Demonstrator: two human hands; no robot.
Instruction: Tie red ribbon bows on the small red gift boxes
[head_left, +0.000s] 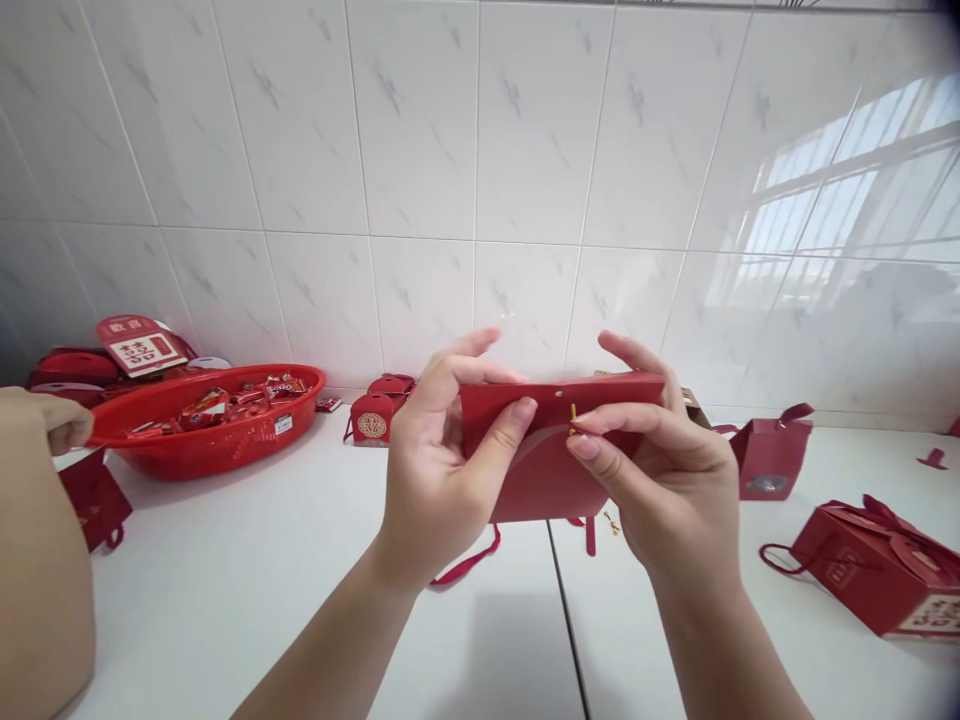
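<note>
A red paper gift box (pixel 559 480) is held up in front of me, its flap facing me with a small hole near the top edge. My left hand (pixel 457 450) is closed on its left side, thumb across the front and fingers behind. Between the thumb and index finger of my right hand (pixel 660 470) is a small gold split-pin fastener (pixel 574 418), just below and right of the hole. Other fingers of that hand are behind the box's right side. A red ribbon (pixel 469 562) shows below the box, near more gold fasteners (pixel 611 523) on the table.
A red plastic basin (pixel 225 455) of wrapped sweets stands at left, with a co-worker's hand (pixel 66 425) at its edge. Red boxes stand at far left, by the wall (pixel 371 415) and at right (pixel 862 570), (pixel 772 460). A dark seam crosses the white table (pixel 300 620).
</note>
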